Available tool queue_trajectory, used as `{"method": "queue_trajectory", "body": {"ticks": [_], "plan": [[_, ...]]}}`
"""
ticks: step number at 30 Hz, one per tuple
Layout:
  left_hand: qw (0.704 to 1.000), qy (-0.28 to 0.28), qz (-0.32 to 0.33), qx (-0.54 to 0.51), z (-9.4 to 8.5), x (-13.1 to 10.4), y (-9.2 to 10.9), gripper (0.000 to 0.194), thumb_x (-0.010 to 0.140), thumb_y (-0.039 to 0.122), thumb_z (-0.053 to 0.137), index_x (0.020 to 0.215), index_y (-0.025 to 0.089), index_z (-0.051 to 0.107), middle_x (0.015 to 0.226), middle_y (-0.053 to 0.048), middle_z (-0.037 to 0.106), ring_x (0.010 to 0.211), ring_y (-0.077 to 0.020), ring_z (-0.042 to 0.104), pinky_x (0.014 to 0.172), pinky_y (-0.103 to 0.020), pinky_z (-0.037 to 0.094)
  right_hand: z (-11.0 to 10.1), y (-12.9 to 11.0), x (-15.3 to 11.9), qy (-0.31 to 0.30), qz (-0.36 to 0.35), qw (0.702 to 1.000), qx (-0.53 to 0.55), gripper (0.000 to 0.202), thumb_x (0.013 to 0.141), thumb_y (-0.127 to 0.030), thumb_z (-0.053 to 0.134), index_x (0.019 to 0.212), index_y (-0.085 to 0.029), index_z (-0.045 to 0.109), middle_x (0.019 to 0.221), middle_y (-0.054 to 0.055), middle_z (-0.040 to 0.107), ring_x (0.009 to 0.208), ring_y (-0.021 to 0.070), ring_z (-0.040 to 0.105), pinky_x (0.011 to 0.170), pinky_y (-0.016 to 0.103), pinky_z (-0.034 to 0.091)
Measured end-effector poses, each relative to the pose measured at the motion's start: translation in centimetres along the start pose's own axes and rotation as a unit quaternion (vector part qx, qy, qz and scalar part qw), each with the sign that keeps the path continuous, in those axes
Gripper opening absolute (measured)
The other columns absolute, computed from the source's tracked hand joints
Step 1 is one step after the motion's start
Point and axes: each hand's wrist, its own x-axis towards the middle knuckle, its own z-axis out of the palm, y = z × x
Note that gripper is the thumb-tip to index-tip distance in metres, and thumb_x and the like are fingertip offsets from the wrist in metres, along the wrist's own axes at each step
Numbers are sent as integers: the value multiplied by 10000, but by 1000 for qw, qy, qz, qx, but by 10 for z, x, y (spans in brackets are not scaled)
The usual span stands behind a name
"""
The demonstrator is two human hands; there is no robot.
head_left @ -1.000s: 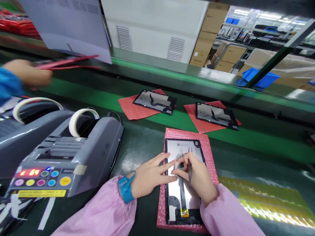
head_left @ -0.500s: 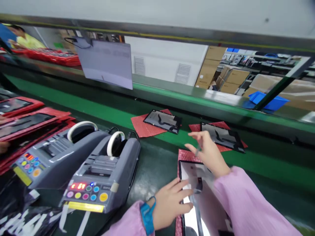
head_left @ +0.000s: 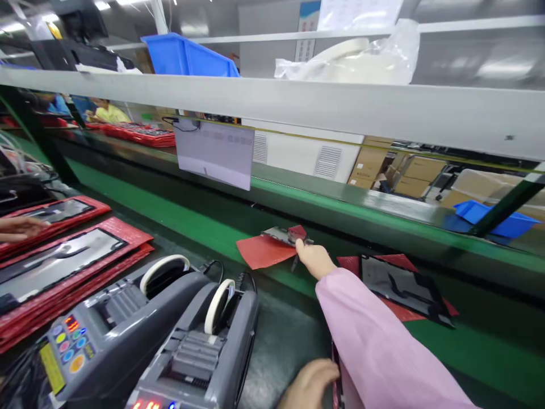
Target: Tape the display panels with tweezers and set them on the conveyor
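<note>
My right hand reaches across to the green strip with its fingers closed on the near right edge of a thin, flat screen panel. That panel looks tilted and is blurred, above a red bubble-wrap sheet. Low in the view, my left hand lies at the left edge of another dark-edged panel; its fingers are blurred and partly cut off. Most of this nearer panel is hidden under my pink right sleeve. A third panel, grey with a black border, rests on red wrap to the right.
Two grey tape dispensers with white tape rolls stand left of my hands. Beyond them are stacked panels in red wrap, with another person's hand at the left edge. A shelf crosses above; a monitor hangs behind.
My right hand has moved forward and left, from above the near panel to the far one, and taken hold of it. The left hand has drawn lower. The view has tilted up.
</note>
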Motion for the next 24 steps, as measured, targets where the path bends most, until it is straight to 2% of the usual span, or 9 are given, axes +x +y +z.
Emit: {"method": "queue_trajectory", "body": {"ticks": [3, 5, 6, 8, 11, 13, 19, 21, 24], "plan": [[978, 85, -115, -151, -21, 16, 13, 509, 1047, 323, 367, 1551, 257, 339, 1556, -149, 455, 1391, -259, 504, 1097, -368, 481, -26, 2, -47, 27, 4, 999, 25, 242, 997, -262, 614, 1209, -147, 624, 1027, 58, 718, 843, 197, 714, 758, 379, 596], [911, 160, -212, -316, -32, 39, 26, 581, 1036, 461, 431, 1571, 302, 269, 1630, -132, 337, 1455, -286, 409, 1129, -425, 435, -37, -4, -91, 40, -7, 998, 57, 196, 987, -130, 550, 1172, -114, 616, 878, 75, 740, 759, 218, 726, 679, 339, 565], [894, 176, -231, -342, -37, 52, 33, 644, 1031, 519, 428, 1591, 319, 181, 1657, -132, 273, 1469, -289, 383, 1123, -435, 436, -40, -9, -114, 45, -14, 996, 78, 213, 958, -70, 529, 1151, -109, 610, 830, 91, 746, 737, 237, 733, 645, 325, 541], [867, 185, -262, -382, -41, 78, 48, 656, 1045, 558, 374, 1597, 340, 95, 1626, -142, 337, 1411, -295, 471, 1036, -450, 514, -42, -18, -156, 53, -28, 989, 134, 254, 878, -8, 540, 1089, -134, 604, 789, 109, 758, 716, 267, 741, 611, 312, 504], [837, 181, -309, -414, -43, 107, 66, 510, 1030, 497, 503, 1453, 217, 455, 1392, -147, 587, 1155, -287, 658, 908, -441, 577, -40, -17, -200, 75, -30, 965, 249, 175, 829, -92, 633, 924, -222, 563, 735, 47, 752, 656, 254, 730, 585, 298, 495], [822, 179, -339, -421, -47, 116, 76, 369, 1000, 398, 610, 1293, 174, 593, 1268, -112, 641, 1033, -253, 681, 863, -438, 586, -39, -3, -218, 108, -13, 934, 341, 180, 856, -237, 661, 844, -265, 484, 737, 8, 749, 659, 228, 723, 587, 290, 515], [789, 193, -393, -431, -80, 107, 112, 244, 984, 355, 616, 1142, 179, 677, 1137, -96, 723, 995, -227, 703, 912, -400, 574, -24, 44, -271, 310, 142, 783, 520, 376, 925, -558, 538, 821, -303, 283, 815, 13, 702, 753, 213, 687, 683, 354, 540], [779, 194, -411, -431, -86, 94, 128, 226, 908, 318, 660, 1062, 160, 709, 1026, -102, 773, 979, -252, 731, 920, -379, 580, -16, 46, -294, 342, 171, 745, 547, 414, 906, -639, 521, 824, -304, 292, 830, 22, 689, 782, 224, 687, 675, 361, 538], [767, 175, -438, -434, -80, 67, 150, 321, 751, 284, 733, 1036, 135, 723, 968, -120, 797, 925, -325, 762, 853, -436, 611, -4, 36, -331, 352, 185, 715, 575, 430, 884, -657, 542, 814, -300, 312, 805, 9, 667, 720, 209, 658, 634, 341, 522]]}}
